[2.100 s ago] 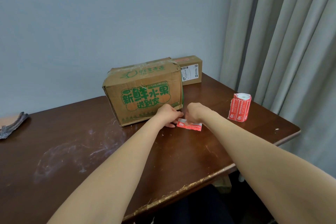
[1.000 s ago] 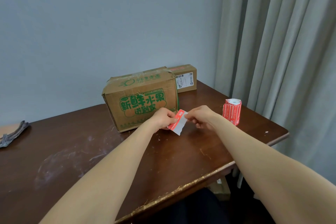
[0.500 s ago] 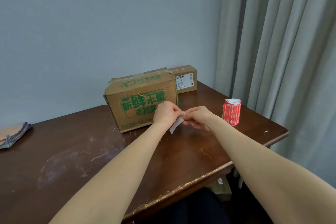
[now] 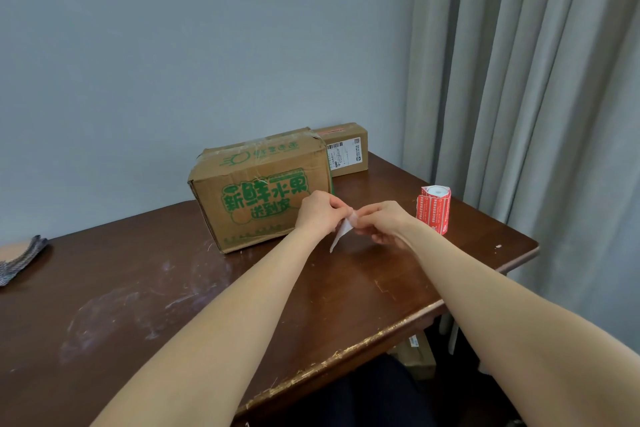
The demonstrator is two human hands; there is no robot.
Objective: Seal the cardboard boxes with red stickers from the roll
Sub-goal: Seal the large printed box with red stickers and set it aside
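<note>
Now, in the head view, the left hand (image 4: 317,213) and the right hand (image 4: 384,222) meet just in front of the big brown cardboard box with green printing (image 4: 263,191). The fingers of both are clamped on the top corner of a single sticker piece (image 4: 341,232), which hangs clear of the dark wooden tabletop (image 4: 138,288). Two seconds ago that piece lay flat on the wood, red face up. A second ago it was lifted and its red face still showed. Now only its pale side faces the camera, and the hands have closed in on one corner. I judge this to be the peeling of the backing. No sticker is on the big box yet, so the sealing itself is not yet begun.

The red sticker roll with its white core (image 4: 434,208) stands upright to the right, apart from the hands. A smaller brown cardboard box with a white label (image 4: 346,151) sits behind the big one.
</note>
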